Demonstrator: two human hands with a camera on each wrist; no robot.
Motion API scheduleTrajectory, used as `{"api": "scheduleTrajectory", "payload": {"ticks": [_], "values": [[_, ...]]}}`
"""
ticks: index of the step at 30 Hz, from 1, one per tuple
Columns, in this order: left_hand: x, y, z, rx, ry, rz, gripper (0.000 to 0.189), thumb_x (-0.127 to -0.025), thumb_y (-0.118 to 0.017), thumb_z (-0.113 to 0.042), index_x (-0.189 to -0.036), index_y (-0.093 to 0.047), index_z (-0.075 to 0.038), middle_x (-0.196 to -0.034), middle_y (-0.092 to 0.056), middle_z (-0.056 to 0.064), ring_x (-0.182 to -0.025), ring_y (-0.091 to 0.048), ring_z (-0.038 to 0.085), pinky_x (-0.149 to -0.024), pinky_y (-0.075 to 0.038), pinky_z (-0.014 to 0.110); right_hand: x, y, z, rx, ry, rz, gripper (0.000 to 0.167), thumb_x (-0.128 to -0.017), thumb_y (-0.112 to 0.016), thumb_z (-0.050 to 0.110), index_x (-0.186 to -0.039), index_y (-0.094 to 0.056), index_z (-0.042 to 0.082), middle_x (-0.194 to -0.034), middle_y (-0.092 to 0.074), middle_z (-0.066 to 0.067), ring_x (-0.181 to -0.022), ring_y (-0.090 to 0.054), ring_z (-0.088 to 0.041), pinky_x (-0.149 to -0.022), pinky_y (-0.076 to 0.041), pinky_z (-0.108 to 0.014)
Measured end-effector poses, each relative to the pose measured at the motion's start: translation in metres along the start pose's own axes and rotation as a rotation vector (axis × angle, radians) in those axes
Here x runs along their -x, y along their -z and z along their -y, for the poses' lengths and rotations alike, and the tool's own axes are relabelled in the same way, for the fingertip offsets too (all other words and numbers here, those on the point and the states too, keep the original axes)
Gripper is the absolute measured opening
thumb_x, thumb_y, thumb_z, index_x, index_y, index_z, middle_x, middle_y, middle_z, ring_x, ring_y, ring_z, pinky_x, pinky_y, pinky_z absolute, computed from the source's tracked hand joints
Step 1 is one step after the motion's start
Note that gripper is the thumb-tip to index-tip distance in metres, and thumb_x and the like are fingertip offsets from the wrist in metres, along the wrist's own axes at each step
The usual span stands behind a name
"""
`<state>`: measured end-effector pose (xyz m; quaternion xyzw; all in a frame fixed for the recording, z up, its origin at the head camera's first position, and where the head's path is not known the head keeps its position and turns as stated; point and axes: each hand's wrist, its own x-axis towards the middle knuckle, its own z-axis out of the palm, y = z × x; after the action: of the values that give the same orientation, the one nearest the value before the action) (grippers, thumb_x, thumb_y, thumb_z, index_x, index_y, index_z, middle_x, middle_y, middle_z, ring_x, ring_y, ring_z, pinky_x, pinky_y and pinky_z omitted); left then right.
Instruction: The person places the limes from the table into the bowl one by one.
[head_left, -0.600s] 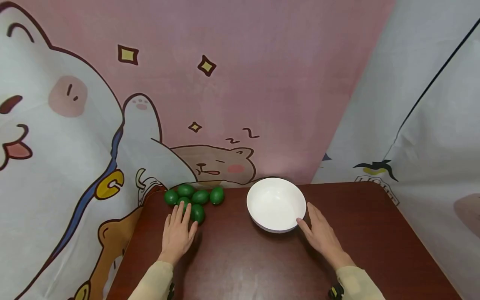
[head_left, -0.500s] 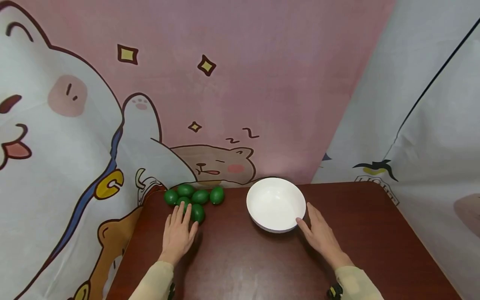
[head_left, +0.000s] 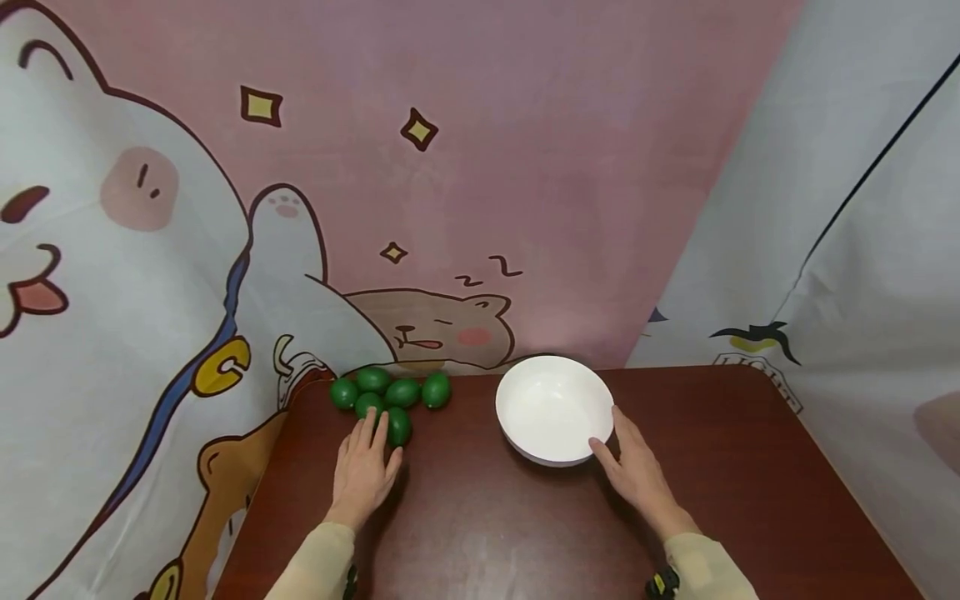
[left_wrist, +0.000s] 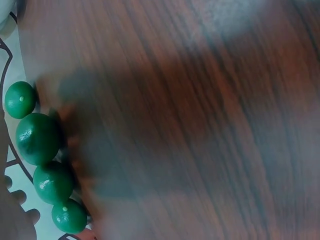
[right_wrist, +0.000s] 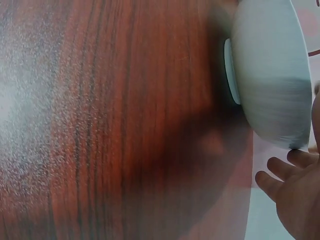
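Several glossy green limes (head_left: 403, 392) lie grouped at the table's back left. My left hand (head_left: 363, 477) is over the near side of that group, its fingers spread and fairly straight. Its fingertips overlap the two nearest limes in the head view. Part of a row of limes (left_wrist: 37, 139) shows at the left edge of the left wrist view. To the right stands a white bowl (head_left: 553, 408), upright with nothing in it. My right hand (head_left: 637, 475) is at its right side, thumb over the near rim. Extended fingertips (right_wrist: 270, 182) show right by the bowl's rim in the right wrist view.
Both hands are above a dark reddish-brown wooden table (head_left: 480, 525). A cloth backdrop (head_left: 585, 167) with cartoon animals hangs right behind its back edge. The limes and the bowl both stand close to that edge.
My left hand has shifted slightly to the right by the near limes. The right hand has come in a little closer on the bowl. Limes and bowl stay in place.
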<state>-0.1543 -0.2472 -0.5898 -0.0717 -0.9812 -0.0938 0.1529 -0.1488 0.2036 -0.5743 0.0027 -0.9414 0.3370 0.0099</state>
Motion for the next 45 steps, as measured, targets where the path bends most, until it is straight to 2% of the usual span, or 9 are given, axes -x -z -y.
{"api": "scheduleTrajectory", "payload": {"ticks": [6,12,23,29,35,45], "values": [[-0.001,-0.004,-0.003,0.019,0.005,0.000,0.069,-0.098,-0.070,-0.032,-0.155,-0.045,-0.002,-0.160,-0.040,0.022,-0.140,-0.045,0.043,-0.108,-0.041,0.061,0.000,-0.003,-0.004,-0.002,-0.027,0.003,0.085,-0.106,-0.054,0.044,-0.164,-0.013,-0.002,-0.165,-0.023,-0.030,-0.151,-0.025,-0.049,-0.117,-0.027,-0.065],[-0.004,-0.006,-0.006,0.036,0.028,0.021,0.068,-0.098,-0.070,-0.031,-0.155,-0.045,-0.002,-0.160,-0.039,0.022,-0.138,-0.045,0.043,-0.108,-0.041,0.061,0.000,-0.004,-0.005,-0.021,-0.010,-0.001,0.084,-0.106,-0.056,0.042,-0.163,-0.015,-0.004,-0.164,-0.024,-0.032,-0.150,-0.026,-0.049,-0.118,-0.026,-0.064],[-0.010,-0.011,-0.011,0.043,0.044,-0.014,0.066,-0.096,-0.071,-0.029,-0.151,-0.048,0.000,-0.156,-0.044,0.025,-0.132,-0.049,0.045,-0.103,-0.044,0.061,-0.001,-0.008,-0.007,-0.037,0.000,-0.022,0.083,-0.104,-0.059,0.040,-0.163,-0.019,-0.002,-0.163,-0.027,-0.031,-0.149,-0.029,-0.049,-0.118,-0.028,-0.063],[-0.014,-0.013,-0.011,0.053,0.078,0.035,0.067,-0.098,-0.069,-0.030,-0.153,-0.046,-0.001,-0.159,-0.040,0.024,-0.134,-0.047,0.045,-0.105,-0.042,0.060,-0.001,-0.006,-0.009,-0.058,0.011,-0.020,0.081,-0.104,-0.060,0.037,-0.163,-0.019,-0.002,-0.164,-0.026,-0.030,-0.149,-0.029,-0.050,-0.118,-0.027,-0.063],[-0.015,-0.014,-0.011,0.047,0.087,0.053,0.066,-0.098,-0.068,-0.031,-0.154,-0.046,-0.001,-0.159,-0.040,0.023,-0.135,-0.047,0.044,-0.105,-0.042,0.060,-0.005,-0.004,-0.009,-0.051,0.039,-0.032,0.079,-0.104,-0.061,0.032,-0.162,-0.022,-0.003,-0.163,-0.029,-0.031,-0.148,-0.032,-0.050,-0.117,-0.029,-0.064],[-0.020,-0.014,-0.011,0.045,0.086,0.082,0.067,-0.100,-0.067,-0.032,-0.154,-0.044,0.000,-0.160,-0.039,0.022,-0.134,-0.047,0.043,-0.103,-0.043,0.060,-0.008,-0.003,-0.005,-0.061,0.010,0.011,0.082,-0.100,-0.066,0.032,-0.161,-0.023,-0.003,-0.162,-0.030,-0.030,-0.148,-0.032,-0.050,-0.117,-0.029,-0.062]]}}
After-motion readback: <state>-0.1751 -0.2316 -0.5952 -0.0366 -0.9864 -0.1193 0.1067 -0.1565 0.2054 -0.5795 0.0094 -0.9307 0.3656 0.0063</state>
